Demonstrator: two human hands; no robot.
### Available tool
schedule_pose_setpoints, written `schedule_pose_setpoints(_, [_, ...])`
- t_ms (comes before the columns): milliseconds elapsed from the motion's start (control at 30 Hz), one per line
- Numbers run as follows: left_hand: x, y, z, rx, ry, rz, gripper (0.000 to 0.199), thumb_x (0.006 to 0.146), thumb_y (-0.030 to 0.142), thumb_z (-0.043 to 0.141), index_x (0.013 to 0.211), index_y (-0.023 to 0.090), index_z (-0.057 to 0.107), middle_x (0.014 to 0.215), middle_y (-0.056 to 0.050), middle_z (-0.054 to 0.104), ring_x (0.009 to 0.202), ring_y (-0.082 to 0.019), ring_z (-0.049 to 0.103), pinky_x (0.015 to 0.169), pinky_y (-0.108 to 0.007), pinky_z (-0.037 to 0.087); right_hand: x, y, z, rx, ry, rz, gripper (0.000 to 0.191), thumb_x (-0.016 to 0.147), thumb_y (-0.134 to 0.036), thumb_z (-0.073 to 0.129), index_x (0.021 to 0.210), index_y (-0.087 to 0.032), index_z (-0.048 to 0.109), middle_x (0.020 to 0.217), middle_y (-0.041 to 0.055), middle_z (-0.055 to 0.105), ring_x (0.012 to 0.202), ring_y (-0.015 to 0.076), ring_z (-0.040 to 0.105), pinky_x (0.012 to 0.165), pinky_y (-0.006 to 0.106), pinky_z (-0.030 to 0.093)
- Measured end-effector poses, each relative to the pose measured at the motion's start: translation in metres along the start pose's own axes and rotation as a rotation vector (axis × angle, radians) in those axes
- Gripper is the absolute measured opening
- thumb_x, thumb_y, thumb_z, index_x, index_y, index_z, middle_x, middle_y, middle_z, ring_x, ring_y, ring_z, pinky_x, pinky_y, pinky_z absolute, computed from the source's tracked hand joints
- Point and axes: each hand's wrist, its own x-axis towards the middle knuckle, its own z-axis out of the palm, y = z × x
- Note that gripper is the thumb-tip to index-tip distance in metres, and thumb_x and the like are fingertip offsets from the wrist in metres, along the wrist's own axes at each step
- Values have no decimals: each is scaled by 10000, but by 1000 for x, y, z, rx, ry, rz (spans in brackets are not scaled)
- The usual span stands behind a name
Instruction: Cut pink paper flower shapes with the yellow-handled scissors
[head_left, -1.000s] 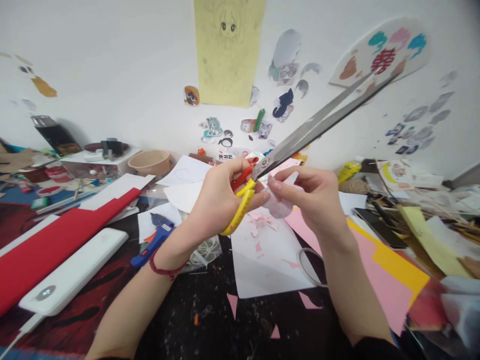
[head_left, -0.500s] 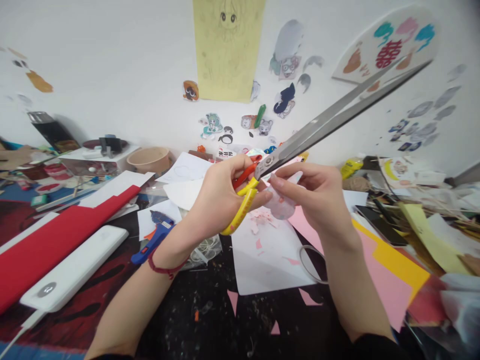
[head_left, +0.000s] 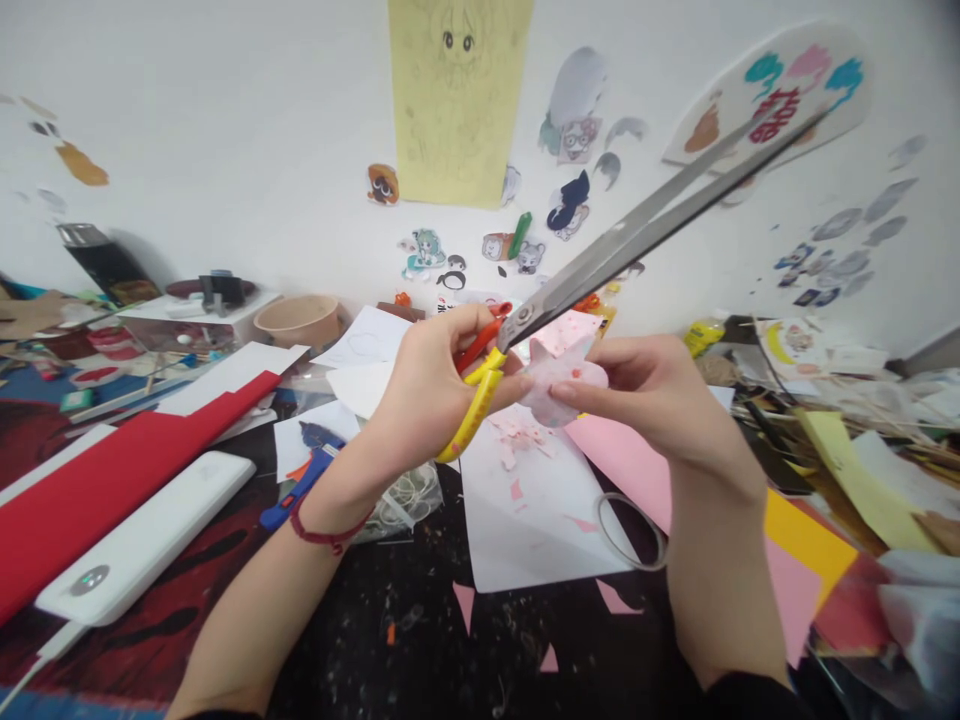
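Observation:
My left hand [head_left: 431, 385] is closed on a pair of scissors [head_left: 581, 268] with red and yellow handles. The long blades point up and right, slightly apart, away from the paper. Between the thumb and fingers of my right hand [head_left: 649, 395] is a small pale pink paper cutout [head_left: 559, 385] with a lobed outline and a red spot. My left fingertips are at the cutout's left edge; whether they grip it too I cannot tell. Beneath both hands lies a white sheet [head_left: 517, 540] with pink paper scraps [head_left: 517, 440] on it.
On the left are a red board [head_left: 135, 480], a white power bank [head_left: 150, 535] with a cable and a blue hot glue gun [head_left: 307, 480]. A clear ring [head_left: 634, 530] and pink paper [head_left: 622, 455] lie on the right. Behind stands a wall with stickers and a yellow drawing [head_left: 459, 110].
My right hand has turned, and the cutout now shows its broad face. The scissors have shifted slightly left in my left hand, their tips lower.

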Motion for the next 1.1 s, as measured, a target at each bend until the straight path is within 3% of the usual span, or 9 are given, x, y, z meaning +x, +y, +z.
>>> schedule_pose_setpoints(300, [2, 1, -2, -11, 21, 23, 373, 680, 219, 848, 671, 188, 477, 733, -1, 635, 643, -120, 513, 566, -249, 411, 2, 3, -2, 35, 20, -28, 211, 782, -411, 818, 823, -204, 807, 763, 46, 749, 669, 158, 662, 593, 283, 530])
schedule_pose_setpoints(667, [2, -1, -1, -23, 26, 26, 373, 678, 267, 861, 693, 189, 497, 765, -22, 665, 701, -145, 567, 619, -272, 464, 4, 8, 1, 28, 105, -107, 65, 754, -266, 850, 753, -222, 803, 689, 12, 728, 606, 126, 632, 565, 258, 490])
schedule_pose_setpoints(1100, [5, -7, -2, 24, 35, 28, 389, 675, 310, 866, 689, 193, 495, 790, -31, 676, 758, -177, 614, 667, -303, 502, 6, 9, 0, -4, 98, -98, 74, 760, -298, 844, 777, -234, 811, 719, 15, 732, 641, 137, 627, 585, 280, 487])
